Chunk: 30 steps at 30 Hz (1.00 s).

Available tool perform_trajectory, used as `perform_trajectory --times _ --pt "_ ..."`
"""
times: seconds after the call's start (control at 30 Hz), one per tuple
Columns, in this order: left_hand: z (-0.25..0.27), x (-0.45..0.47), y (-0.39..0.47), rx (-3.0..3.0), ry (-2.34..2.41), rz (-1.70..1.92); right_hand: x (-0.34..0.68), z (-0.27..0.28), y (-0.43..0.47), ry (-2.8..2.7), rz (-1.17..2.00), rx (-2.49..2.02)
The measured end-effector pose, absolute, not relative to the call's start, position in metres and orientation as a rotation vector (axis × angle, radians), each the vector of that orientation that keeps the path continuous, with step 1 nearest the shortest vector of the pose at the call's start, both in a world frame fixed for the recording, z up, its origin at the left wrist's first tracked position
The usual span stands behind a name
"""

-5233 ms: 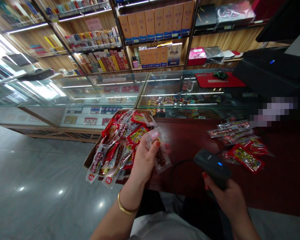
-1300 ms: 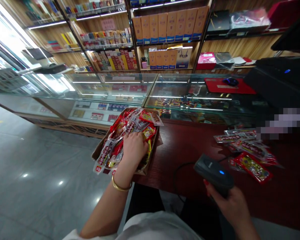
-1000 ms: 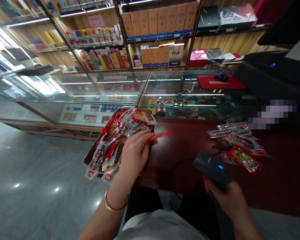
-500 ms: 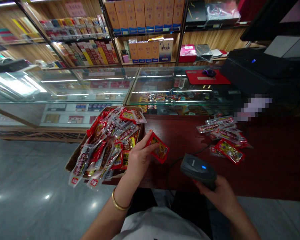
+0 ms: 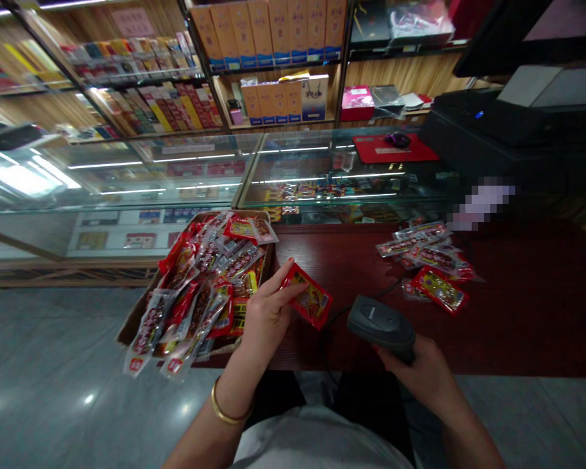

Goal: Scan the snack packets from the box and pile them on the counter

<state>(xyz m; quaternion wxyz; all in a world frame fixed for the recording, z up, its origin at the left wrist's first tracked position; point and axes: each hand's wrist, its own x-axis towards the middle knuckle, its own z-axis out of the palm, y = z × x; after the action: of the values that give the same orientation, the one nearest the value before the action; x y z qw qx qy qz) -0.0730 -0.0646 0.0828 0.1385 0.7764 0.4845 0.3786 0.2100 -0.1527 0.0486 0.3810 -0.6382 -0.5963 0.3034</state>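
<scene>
Between the fingers of my left hand (image 5: pixel 269 309) is a red snack packet (image 5: pixel 308 298) with a yellow printed face, held just above the dark wooden counter. My right hand (image 5: pixel 422 368) is wrapped round the handle of a black barcode scanner (image 5: pixel 381 326), whose head points left toward the packet. Left of my left hand stands a cardboard box (image 5: pixel 131 326) heaped with clear and red snack packets (image 5: pixel 202 312), several hanging over its near edge. Beyond the scanner, a loose pile of similar packets (image 5: pixel 439 288) lies on the counter.
A glass display case (image 5: pixel 185 170) runs behind the wooden counter (image 5: pixel 522 312). On the glass are a red mouse pad (image 5: pixel 371 151) and a mouse (image 5: pixel 397 139). Black equipment (image 5: pixel 498 146) with a monitor stands at the right. Shelves of boxed goods (image 5: pixel 273 32) line the back.
The blue light on top of the scanner has gone out. The red packet has tilted slightly in my left hand. The whole view has shifted a little; both grips stay the same.
</scene>
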Motion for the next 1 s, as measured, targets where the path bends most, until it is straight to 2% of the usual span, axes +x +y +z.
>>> perform_trajectory --times 0.2,0.33,0.43,0.57,0.7,0.83,1.0 --pt "0.062 -0.023 -0.048 2.164 1.402 1.007 0.221 0.051 -0.166 -1.38 0.746 -1.599" --pt "0.052 0.036 -0.031 2.292 1.154 1.05 0.241 0.038 -0.187 -1.259 0.722 -1.59" --pt "0.059 0.089 -0.013 2.402 1.001 1.014 0.259 0.026 -0.201 -1.235 0.713 -1.618" --pt "0.08 0.162 0.025 2.396 1.133 0.933 0.272 0.02 -0.206 -1.231 0.662 -1.655" --pt "0.093 0.211 0.057 2.372 1.091 0.695 0.269 0.031 -0.199 -1.211 0.611 -1.678" --pt "0.095 0.186 0.046 2.348 1.031 0.59 0.262 0.038 -0.195 -1.208 0.619 -1.642" --pt "0.105 0.059 -0.009 2.361 1.188 0.779 0.256 0.013 -0.189 -1.192 0.696 -1.667"
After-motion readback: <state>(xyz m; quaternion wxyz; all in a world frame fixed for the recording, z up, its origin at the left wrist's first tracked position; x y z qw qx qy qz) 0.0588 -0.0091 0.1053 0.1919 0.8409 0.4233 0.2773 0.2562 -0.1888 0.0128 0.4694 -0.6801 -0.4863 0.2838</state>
